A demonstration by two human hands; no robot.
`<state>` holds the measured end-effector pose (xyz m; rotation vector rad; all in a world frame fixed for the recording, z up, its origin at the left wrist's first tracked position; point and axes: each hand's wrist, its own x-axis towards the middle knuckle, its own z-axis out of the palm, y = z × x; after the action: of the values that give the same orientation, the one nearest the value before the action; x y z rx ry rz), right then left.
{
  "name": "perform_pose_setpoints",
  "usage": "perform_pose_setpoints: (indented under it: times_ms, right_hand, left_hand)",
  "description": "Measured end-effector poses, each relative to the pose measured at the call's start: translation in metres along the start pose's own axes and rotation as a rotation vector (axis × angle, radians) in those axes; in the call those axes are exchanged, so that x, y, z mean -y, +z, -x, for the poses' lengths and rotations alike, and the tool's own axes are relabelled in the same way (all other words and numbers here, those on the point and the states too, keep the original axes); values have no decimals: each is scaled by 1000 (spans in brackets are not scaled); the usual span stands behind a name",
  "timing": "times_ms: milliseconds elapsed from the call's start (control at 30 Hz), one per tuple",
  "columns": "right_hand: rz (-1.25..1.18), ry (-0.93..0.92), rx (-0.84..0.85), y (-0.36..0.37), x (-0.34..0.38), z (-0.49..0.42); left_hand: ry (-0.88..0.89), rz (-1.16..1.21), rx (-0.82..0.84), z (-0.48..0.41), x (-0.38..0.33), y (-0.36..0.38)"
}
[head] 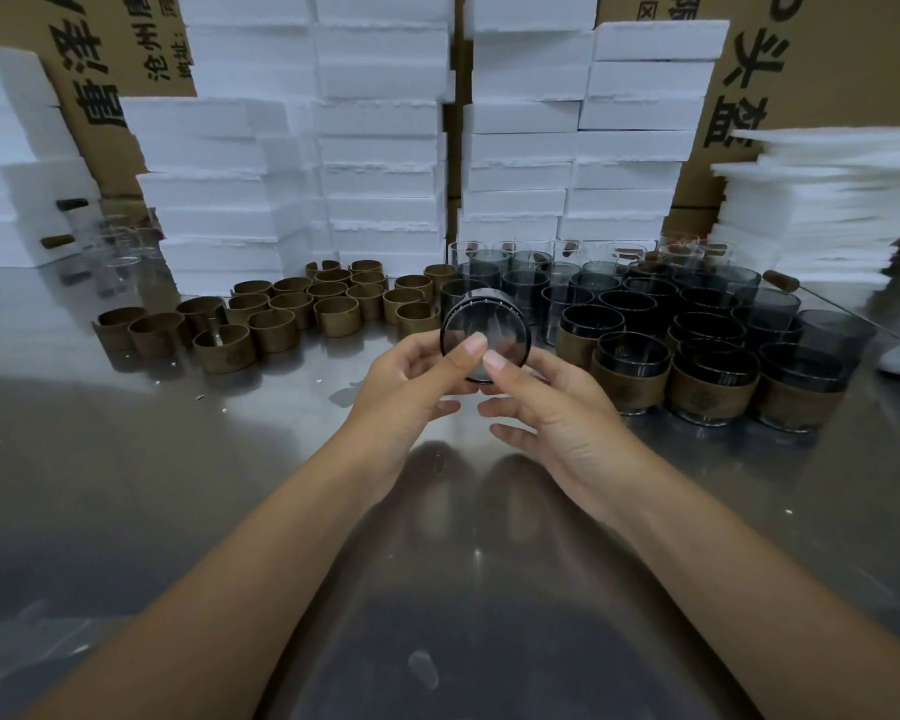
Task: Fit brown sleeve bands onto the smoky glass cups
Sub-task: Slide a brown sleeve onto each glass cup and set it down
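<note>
A smoky glass cup [494,324] is held on its side above the steel table, its round base facing me. My left hand [411,376] and my right hand [541,397] both grip it, thumbs pressed on the base, fingers curled around its wall. No band shows on this cup. Several loose brown sleeve bands [276,317] stand in a cluster at the left of the cup. On the right, bare smoky cups [645,304] stand in rows, and several cups wearing brown bands [707,379] form the front rows.
Stacks of white foam blocks [380,148] and cardboard boxes [822,59] wall off the back. Thin foam sheets [822,210] are piled at the right. A few clear glasses [120,241] stand at the far left. The steel tabletop [178,485] reflects my arms.
</note>
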<state>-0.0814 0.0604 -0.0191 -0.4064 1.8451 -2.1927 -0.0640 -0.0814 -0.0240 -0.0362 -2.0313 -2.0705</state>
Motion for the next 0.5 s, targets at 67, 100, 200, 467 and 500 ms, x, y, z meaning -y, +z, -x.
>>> perform_pose_setpoints:
  times_ms: [67, 100, 200, 467, 500]
  right_hand:
    - [44, -22, -57, -1, -2, 0]
    - [53, -38, -73, -2, -2, 0]
    - [34, -68, -100, -4, -5, -2]
    - [-122, -44, -206, -6, -10, -9]
    - [-142, -44, -230, -6, -11, -10]
  left_hand:
    - [-8, 1, -11, 0, 1, 1]
    - [-13, 2, -12, 0, 1, 2]
    - [-16, -43, 2, 0, 1, 2]
    - [-78, -185, -92, -9, 3, 3]
    - [-51, -256, -150, -14, 4, 1]
